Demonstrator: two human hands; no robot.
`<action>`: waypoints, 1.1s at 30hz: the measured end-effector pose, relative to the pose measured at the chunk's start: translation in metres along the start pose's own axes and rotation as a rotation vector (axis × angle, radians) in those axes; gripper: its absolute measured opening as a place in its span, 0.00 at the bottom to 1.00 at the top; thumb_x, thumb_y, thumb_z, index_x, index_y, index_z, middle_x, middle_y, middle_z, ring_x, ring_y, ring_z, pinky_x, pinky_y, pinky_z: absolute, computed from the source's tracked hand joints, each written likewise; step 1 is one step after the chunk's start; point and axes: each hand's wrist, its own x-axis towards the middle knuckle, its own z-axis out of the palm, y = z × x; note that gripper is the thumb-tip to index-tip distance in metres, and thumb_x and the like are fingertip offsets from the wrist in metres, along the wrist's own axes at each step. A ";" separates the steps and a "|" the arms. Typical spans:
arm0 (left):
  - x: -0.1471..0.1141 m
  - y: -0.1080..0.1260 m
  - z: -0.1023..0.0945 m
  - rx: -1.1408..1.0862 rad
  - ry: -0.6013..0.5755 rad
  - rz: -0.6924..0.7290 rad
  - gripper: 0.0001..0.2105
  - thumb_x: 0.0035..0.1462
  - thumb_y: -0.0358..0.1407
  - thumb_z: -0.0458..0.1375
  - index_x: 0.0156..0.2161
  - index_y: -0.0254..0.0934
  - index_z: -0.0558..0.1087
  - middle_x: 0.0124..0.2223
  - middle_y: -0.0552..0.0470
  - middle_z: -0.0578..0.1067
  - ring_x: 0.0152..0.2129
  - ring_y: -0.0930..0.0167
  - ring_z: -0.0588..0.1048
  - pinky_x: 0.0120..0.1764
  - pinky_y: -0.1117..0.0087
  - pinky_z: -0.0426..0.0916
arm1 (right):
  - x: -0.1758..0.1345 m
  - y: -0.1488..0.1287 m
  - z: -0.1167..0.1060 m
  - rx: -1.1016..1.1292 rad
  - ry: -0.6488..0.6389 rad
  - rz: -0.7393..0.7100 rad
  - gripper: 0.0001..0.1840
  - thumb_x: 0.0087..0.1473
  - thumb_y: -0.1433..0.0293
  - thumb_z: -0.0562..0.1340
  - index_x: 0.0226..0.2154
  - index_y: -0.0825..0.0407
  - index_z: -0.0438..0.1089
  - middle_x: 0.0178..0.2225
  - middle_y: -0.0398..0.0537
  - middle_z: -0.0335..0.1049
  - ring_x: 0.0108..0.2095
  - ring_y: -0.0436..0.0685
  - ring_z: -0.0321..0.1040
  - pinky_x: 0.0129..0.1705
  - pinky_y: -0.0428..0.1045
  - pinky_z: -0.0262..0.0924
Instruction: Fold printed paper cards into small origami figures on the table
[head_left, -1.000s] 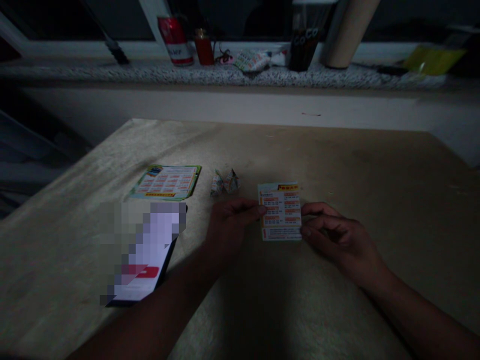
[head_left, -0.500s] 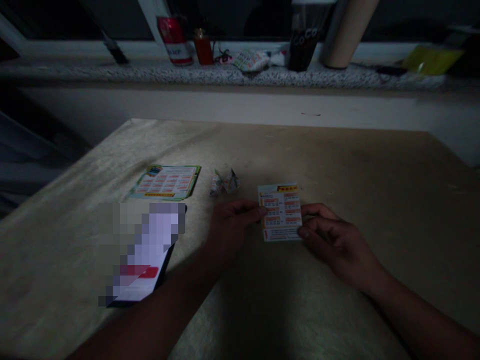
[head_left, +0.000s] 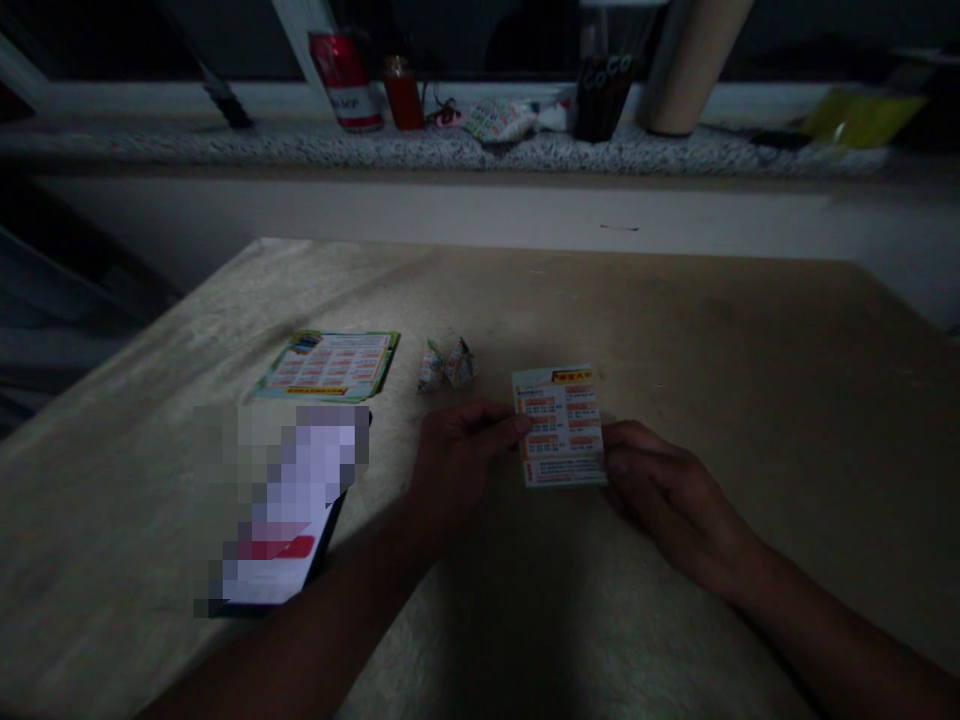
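Note:
A small printed paper leaflet (head_left: pixel 561 425), with rows of orange and black text and a yellow heading, is held just above or on the table; I cannot tell which. My left hand (head_left: pixel 469 440) pinches its left edge, thumb on top and fingers underneath. At the right edge is my right hand (head_left: pixel 667 485), its fingers curled together against the paper; the fingertips are partly hidden. Beyond my left hand sit two small folded paper pieces (head_left: pixel 448 366) with similar print. A stack of printed leaflets (head_left: pixel 334 362) lies farther left.
A phone with a lit, blurred screen (head_left: pixel 281 580) lies beside my left forearm on the pale table (head_left: pixel 720 340). Along the speckled windowsill (head_left: pixel 285 148) stand a red can (head_left: pixel 349 82), a small red bottle (head_left: pixel 405 97), a dark drink cup (head_left: pixel 602 98) and a tan cylinder (head_left: pixel 686 75).
My right thumb has slipped from the leaflet's lower right face to its edge, and the right fingers have drawn closer together. The left hand keeps its pinch.

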 end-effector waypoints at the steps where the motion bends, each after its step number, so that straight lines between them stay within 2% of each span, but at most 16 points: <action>1: 0.000 -0.001 0.000 -0.011 -0.009 0.001 0.04 0.48 0.34 0.69 0.29 0.36 0.82 0.31 0.51 0.83 0.31 0.66 0.80 0.41 0.64 0.75 | 0.000 0.000 0.000 0.045 0.035 0.013 0.17 0.70 0.66 0.53 0.37 0.48 0.76 0.46 0.51 0.73 0.45 0.58 0.72 0.45 0.54 0.70; 5: -0.005 -0.005 0.002 -0.052 -0.126 -0.023 0.03 0.50 0.34 0.68 0.29 0.37 0.82 0.31 0.52 0.83 0.31 0.68 0.81 0.40 0.66 0.76 | -0.003 0.003 0.002 0.288 0.164 0.119 0.11 0.67 0.63 0.58 0.42 0.45 0.76 0.43 0.47 0.78 0.41 0.56 0.76 0.42 0.51 0.72; 7: -0.008 -0.007 0.004 -0.065 -0.187 -0.023 0.02 0.52 0.34 0.68 0.31 0.38 0.82 0.32 0.52 0.84 0.32 0.68 0.81 0.41 0.67 0.76 | -0.004 0.004 0.003 0.409 0.198 0.190 0.09 0.65 0.62 0.61 0.42 0.44 0.77 0.40 0.46 0.80 0.37 0.56 0.77 0.38 0.50 0.73; 10: -0.011 -0.009 0.005 -0.061 -0.212 -0.015 0.02 0.52 0.33 0.68 0.31 0.38 0.82 0.33 0.52 0.84 0.31 0.69 0.82 0.41 0.68 0.76 | -0.005 0.004 0.005 0.450 0.232 0.236 0.08 0.62 0.62 0.65 0.37 0.45 0.80 0.38 0.47 0.81 0.36 0.58 0.79 0.37 0.52 0.76; 16: -0.010 -0.009 0.005 0.002 -0.179 0.008 0.03 0.49 0.34 0.69 0.30 0.37 0.82 0.32 0.50 0.83 0.31 0.67 0.81 0.40 0.65 0.76 | -0.009 0.000 0.005 0.333 0.300 0.150 0.08 0.62 0.64 0.64 0.35 0.43 0.81 0.38 0.47 0.81 0.33 0.57 0.78 0.35 0.52 0.75; 20: -0.011 -0.007 0.007 -0.020 -0.229 -0.025 0.02 0.49 0.34 0.69 0.28 0.38 0.82 0.31 0.51 0.84 0.30 0.67 0.81 0.39 0.65 0.75 | -0.012 -0.001 0.008 0.193 0.391 0.036 0.10 0.63 0.68 0.63 0.33 0.42 0.80 0.36 0.46 0.79 0.32 0.57 0.76 0.34 0.53 0.72; 24: -0.014 -0.008 0.009 -0.061 -0.304 -0.075 0.01 0.50 0.33 0.69 0.30 0.38 0.83 0.33 0.51 0.84 0.31 0.68 0.81 0.40 0.67 0.75 | -0.014 0.003 0.013 0.245 0.490 -0.012 0.12 0.63 0.71 0.62 0.29 0.45 0.78 0.33 0.46 0.77 0.33 0.58 0.74 0.35 0.54 0.71; 29: -0.011 -0.010 0.005 -0.075 -0.318 -0.062 0.01 0.51 0.33 0.69 0.29 0.38 0.82 0.32 0.52 0.84 0.31 0.70 0.81 0.39 0.69 0.74 | -0.013 0.004 0.009 0.334 0.406 0.061 0.14 0.63 0.65 0.62 0.26 0.47 0.75 0.28 0.45 0.76 0.26 0.55 0.73 0.29 0.51 0.69; 33: -0.008 -0.009 0.002 -0.075 -0.330 -0.090 0.01 0.50 0.32 0.69 0.29 0.37 0.82 0.31 0.52 0.83 0.30 0.71 0.80 0.39 0.71 0.74 | -0.008 0.000 0.002 0.308 0.373 0.099 0.07 0.58 0.63 0.67 0.30 0.45 0.79 0.28 0.44 0.80 0.27 0.56 0.76 0.29 0.49 0.72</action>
